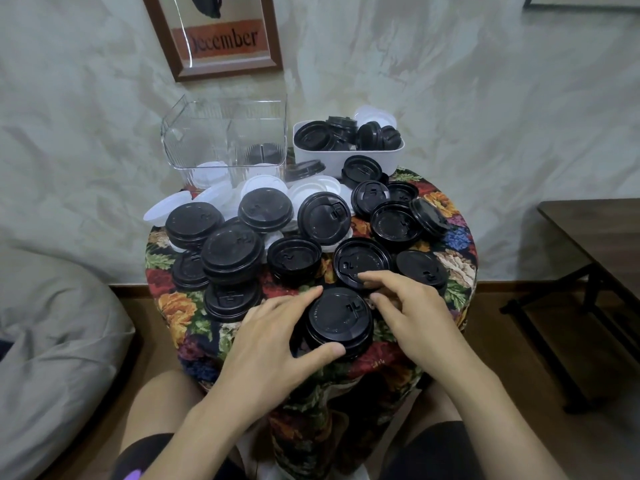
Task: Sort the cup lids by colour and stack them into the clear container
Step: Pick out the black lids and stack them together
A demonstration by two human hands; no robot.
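- One black lid stack sits at the near edge of the bench, directly between the two hands. It looks like several lids nested together, though the count is hard to read from above.
- The left hand grips it: the thumb curls against the rim at 6 o'clock and the forefinger wraps the rim toward 11 o'clock.
- The right hand holds nothing. Its fingers are loosely bent, with tips just beside the rim at 2 o'clock and the forefinger reaching onto a neighbouring lid at 12 o'clock.
- Being round, the stack has no long axis, so the approach angle matters little. The left hand is nearer and has the hold.
- The clear container stands at the far edge, about 11 o'clock from the stack and well apart from it. Loose black lids crowd the ground between, so the carry probably has to go up and over them.
- Seen through its walls, pale lids lie low on the left and something dark on the right. A divider seems to part them, so the right side is likely the black one.
- White lids lie before the container at 12 o'clock.
- A white tray at 1 o'clock holds more lids.
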